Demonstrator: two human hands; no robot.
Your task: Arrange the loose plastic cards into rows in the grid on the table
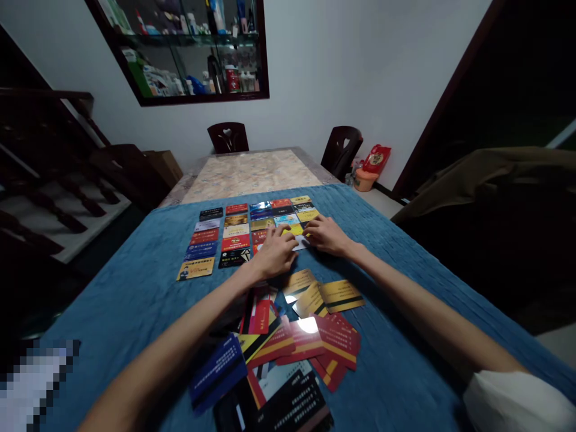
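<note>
Several plastic cards lie in overlapping columns on the blue cloth point(135, 288). At the near end of the right-hand columns, a whitish card point(300, 242) shows between my two hands. My left hand point(276, 251) has its fingers bent at the card's left side and hides part of the columns beneath it. At the right side, my right hand point(329, 235) has curled fingertips on the same card. Just below my hands lie gold cards point(342, 295). Nearer is a loose pile with red cards point(335, 339), a blue card point(219, 369) and a black card point(292, 405).
Beyond the blue cloth the table has a patterned beige cover point(256, 171). Dark chairs point(228, 138) stand around it. A red bag point(377, 159) and an orange tub point(365, 180) are on the floor at the right. A glass-shelved cabinet point(202, 99) is set in the wall.
</note>
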